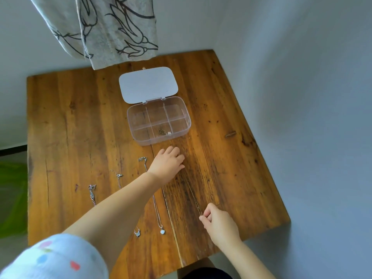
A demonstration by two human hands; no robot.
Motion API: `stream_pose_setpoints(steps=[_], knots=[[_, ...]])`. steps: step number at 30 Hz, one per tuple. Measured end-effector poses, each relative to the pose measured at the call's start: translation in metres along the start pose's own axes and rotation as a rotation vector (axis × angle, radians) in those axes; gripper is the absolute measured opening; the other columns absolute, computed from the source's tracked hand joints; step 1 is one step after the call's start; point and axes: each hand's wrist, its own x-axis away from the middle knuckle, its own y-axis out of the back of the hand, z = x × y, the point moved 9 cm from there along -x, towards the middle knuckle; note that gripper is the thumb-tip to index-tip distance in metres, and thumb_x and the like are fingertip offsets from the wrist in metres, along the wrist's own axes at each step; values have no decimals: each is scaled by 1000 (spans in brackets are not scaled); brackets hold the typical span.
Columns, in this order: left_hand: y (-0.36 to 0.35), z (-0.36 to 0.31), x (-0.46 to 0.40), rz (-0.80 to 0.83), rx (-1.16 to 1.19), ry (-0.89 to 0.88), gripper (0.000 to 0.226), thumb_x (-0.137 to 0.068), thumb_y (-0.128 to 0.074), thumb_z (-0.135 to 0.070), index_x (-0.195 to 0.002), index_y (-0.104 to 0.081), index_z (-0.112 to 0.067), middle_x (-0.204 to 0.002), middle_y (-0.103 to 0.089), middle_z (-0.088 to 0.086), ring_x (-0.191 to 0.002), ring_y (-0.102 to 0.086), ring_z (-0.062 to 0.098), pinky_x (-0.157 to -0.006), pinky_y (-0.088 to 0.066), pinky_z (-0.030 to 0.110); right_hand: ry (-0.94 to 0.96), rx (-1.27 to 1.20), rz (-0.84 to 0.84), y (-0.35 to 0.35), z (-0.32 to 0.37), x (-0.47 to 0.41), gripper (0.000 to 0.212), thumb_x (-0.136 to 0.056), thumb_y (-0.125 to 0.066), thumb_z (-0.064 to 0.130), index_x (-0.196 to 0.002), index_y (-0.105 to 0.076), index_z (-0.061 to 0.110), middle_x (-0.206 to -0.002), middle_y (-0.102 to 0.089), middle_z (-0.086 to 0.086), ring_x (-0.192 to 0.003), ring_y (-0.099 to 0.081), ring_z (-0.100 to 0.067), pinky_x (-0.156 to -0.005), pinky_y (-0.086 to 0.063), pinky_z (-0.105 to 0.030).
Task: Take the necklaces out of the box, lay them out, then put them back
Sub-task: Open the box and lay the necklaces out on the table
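A clear plastic compartment box (141,137) stands open on the wooden table (70,121), its lid (148,84) flat behind it. One small necklace (164,132) lies bunched in the front middle compartment. Three silver necklaces lie stretched out on the table: one at the left (92,194), one partly under my left arm (118,176), one with a white pendant (162,231). A thin dark chain (194,198) runs taut between my hands. My left hand (167,162) pins its far end near the box. My right hand (219,222) pinches its near end.
A patterned curtain (112,27) hangs over the table's back edge. Grey walls close in behind and to the right. A butterfly-shaped pendant (137,232) lies near the front edge. Something green (12,198) sits on the floor at the left.
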Motion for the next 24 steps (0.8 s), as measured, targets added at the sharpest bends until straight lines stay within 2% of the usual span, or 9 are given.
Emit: stream_pose_setpoints(steps=[3, 8, 12, 13, 15, 18, 20, 24], knots=[[-3, 2, 4, -20, 18, 43, 32, -97, -37, -33, -118, -50, -13, -124, -47, 7, -114, -39, 26, -94, -34, 36, 132, 229, -22, 5, 13, 1, 16, -95, -47, 41, -93, -46, 26, -83, -52, 12, -68, -51, -8, -50, -32, -12], [6, 10, 9, -67, 133, 104, 29, -95, -43, -33, -116, -50, -13, -123, -49, 5, -113, -42, 25, -94, -35, 34, 241, 411, 48, 3, 19, -4, 34, -94, -44, 49, -110, -52, 20, -89, -43, 13, -75, -44, -6, -51, -25, -11], [47, 30, 27, -368, 267, 174, 11, -87, -61, -19, -92, -60, -10, -92, -60, 7, -86, -55, 29, -76, -43, 36, 289, 396, 42, 38, 39, -20, 31, -91, -42, 56, -93, -48, 26, -85, -52, 12, -67, -49, -5, -55, -38, -12], [56, 41, 34, -451, 268, 223, 10, -84, -64, -16, -88, -60, -9, -87, -60, 8, -81, -55, 29, -72, -44, 36, 319, 376, 13, 54, 53, -28, 28, -92, -43, 53, -93, -50, 26, -88, -55, 12, -69, -53, -5, -58, -42, -12], [64, 65, 44, -520, 248, 336, 15, -80, -68, -14, -92, -59, -9, -88, -60, 10, -82, -55, 31, -74, -45, 38, 415, 340, -33, 85, 88, -50, 24, -96, -43, 41, -104, -57, 23, -101, -60, 9, -79, -57, -5, -62, -45, -13], [63, 92, 46, -475, 214, 431, 22, -81, -68, -20, -101, -62, -12, -97, -64, 9, -93, -55, 32, -82, -44, 43, 638, 332, -111, 124, 161, -85, 26, -99, -41, 23, -115, -61, 18, -117, -61, 4, -97, -61, -13, -76, -52, -26], [60, 100, 44, -434, 196, 434, 16, -83, -66, -22, -97, -67, -15, -94, -67, 5, -91, -56, 31, -82, -43, 42, 759, 389, -134, 134, 202, -108, 26, -98, -43, 18, -114, -64, 16, -117, -63, 1, -100, -62, -18, -80, -53, -31], [64, 104, 41, -440, 205, 412, 9, -84, -64, -20, -89, -72, -16, -82, -69, 3, -82, -56, 29, -74, -43, 39, 857, 710, -56, 115, 241, -148, 20, -94, -51, 20, -107, -66, 17, -108, -66, -3, -93, -63, -21, -72, -47, -25]])
